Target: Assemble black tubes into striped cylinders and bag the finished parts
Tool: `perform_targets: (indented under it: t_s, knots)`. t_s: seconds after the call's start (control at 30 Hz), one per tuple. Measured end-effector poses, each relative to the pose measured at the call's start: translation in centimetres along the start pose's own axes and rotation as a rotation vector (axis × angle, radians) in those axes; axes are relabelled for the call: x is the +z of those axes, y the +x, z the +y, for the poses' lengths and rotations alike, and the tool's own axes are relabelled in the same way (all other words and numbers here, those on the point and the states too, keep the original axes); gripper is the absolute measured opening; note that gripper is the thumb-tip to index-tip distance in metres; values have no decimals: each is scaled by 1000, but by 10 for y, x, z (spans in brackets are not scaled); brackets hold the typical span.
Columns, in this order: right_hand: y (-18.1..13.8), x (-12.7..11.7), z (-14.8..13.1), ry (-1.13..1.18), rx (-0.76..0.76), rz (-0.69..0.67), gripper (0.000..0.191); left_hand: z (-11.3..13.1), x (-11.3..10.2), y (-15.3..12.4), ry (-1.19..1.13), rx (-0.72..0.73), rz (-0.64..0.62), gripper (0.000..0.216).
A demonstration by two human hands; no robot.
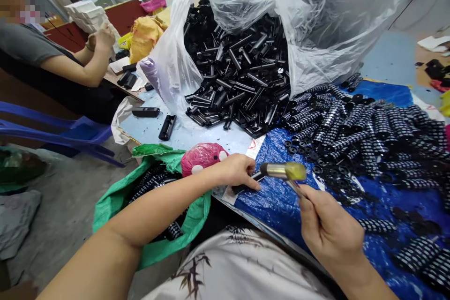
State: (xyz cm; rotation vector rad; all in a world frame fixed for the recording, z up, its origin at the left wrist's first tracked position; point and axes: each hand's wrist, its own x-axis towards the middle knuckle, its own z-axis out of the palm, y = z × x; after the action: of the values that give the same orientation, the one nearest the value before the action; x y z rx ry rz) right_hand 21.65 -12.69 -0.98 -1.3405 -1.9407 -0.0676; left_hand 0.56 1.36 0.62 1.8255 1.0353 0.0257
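My left hand (pixel 238 171) presses a small black plastic part (pixel 250 182) down on the blue tarp (pixel 277 204), fingers closed on it. My right hand (pixel 325 227) grips the thin handle of a small hammer (pixel 284 170) with a yellow-tipped metal head, held just right of my left fingers and a little above the part.
A big clear plastic bag (pixel 316 14) spills black tubes (pixel 239 75) behind. Ribbed black rollers (pixel 365 131) cover the tarp at right. A green sack (pixel 154 197) with finished pieces hangs at the table edge by a pink object (pixel 202 157). Another person (pixel 52 61) sits far left.
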Motion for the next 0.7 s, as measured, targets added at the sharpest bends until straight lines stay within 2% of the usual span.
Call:
perform_targets:
  t_s: [0.13,0.27,0.33,0.43,0.53,0.6,0.7]
  knots:
    - [-8,6,13,-86,56,-170,23,-1,1,4,46,10,12,35]
    - [-4,4,1,67,-28,-66,37,0,0,11,79,8,1,32]
    - [-1,5,-8,116,-93,-73,39,1,0,16,101,15,-4,33]
    - [-3,11,-16,61,-135,-236,23,2,1,22,149,9,7,38]
    - [-8,13,-15,73,-163,-352,20,2,2,23,201,3,20,37]
    - [-9,10,-13,166,-176,-330,22,1,1,21,211,4,21,36]
    - [-6,3,-9,242,-124,-185,34,-3,-5,20,208,-21,10,37]
